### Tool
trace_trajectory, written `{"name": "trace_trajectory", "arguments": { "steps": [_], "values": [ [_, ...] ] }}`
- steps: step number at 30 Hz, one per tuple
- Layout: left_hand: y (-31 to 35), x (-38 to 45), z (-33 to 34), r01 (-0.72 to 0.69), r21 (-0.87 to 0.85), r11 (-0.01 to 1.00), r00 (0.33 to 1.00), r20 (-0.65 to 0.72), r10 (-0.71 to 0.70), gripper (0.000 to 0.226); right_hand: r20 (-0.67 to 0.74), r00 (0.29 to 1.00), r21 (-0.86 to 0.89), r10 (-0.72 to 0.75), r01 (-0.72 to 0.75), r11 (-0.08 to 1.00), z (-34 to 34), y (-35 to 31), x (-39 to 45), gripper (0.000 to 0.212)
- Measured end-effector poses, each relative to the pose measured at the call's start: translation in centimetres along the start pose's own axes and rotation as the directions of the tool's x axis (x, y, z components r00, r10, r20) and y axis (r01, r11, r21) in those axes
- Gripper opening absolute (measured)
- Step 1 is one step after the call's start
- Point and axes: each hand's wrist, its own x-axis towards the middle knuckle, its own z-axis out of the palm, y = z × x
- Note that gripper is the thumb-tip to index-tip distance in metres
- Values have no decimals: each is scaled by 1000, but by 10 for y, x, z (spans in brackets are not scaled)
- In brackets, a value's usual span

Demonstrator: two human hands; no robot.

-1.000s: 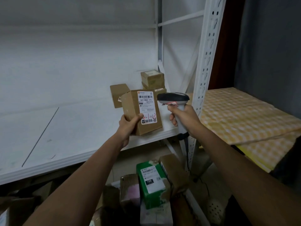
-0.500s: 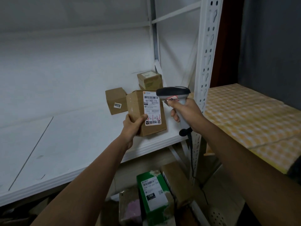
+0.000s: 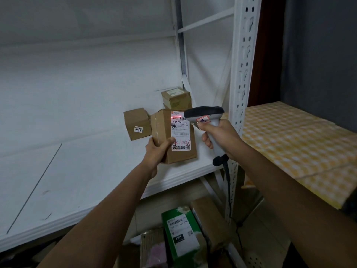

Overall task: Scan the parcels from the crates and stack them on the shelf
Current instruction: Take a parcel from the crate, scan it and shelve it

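Note:
My left hand [image 3: 157,151] grips a brown cardboard parcel [image 3: 164,130] by its lower left corner, upright over the front of the white shelf [image 3: 77,155]. Its white shipping label faces me. My right hand [image 3: 220,137] holds a grey and white barcode scanner [image 3: 204,114] by the handle, its head right beside the label's top. A red scan line glows across the barcode. On the shelf behind stand a small brown box [image 3: 136,123] and a stack of two brown boxes [image 3: 176,97].
Below the shelf lie several parcels, among them a green box [image 3: 180,235] with a white label and a brown box [image 3: 209,219]. A white perforated upright [image 3: 242,78] rises at the shelf's right end. A yellow checked surface [image 3: 293,144] lies to the right. The scanner cable [image 3: 229,182] hangs down.
The scanner head has closed in on the label's top and a red scan line now shows on the barcode. The parcel sits a little further over the shelf.

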Motion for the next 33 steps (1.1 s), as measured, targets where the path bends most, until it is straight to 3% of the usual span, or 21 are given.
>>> {"name": "trace_trajectory", "arguments": {
  "steps": [5, 11, 16, 22, 27, 31, 33],
  "values": [
    [1, -1, 1, -3, 1, 1000, 1000, -5, 3, 72, 12, 1000, 26, 20, -21, 999, -1, 1, -2, 16],
    [2, -2, 0, 12, -6, 1000, 1000, 1, -12, 93, 20, 999, 75, 49, -51, 996, 0, -1, -5, 16],
    [-1, -6, -5, 42, -1, 999, 999, -17, -42, 87, 8, 999, 63, 49, -49, 997, 3, 1, -4, 16],
    [6, -27, -46, 190, -119, 975, 968, -145, -206, 40, -39, 995, 6, 94, -94, 996, 17, 16, 9, 21],
    [17, -28, -119, 240, -129, 962, 902, -337, -270, 33, -27, 985, -31, 170, -171, 985, 43, 34, 14, 27],
    [24, -20, -161, 273, -56, 961, 853, -449, -268, 53, 32, 982, -110, 189, -184, 977, 72, 42, 16, 28],
    [21, -18, -170, 199, 150, 969, 883, -456, -110, 69, 66, 979, -155, 192, -180, 971, 86, 46, 15, 27]
  ]
}}
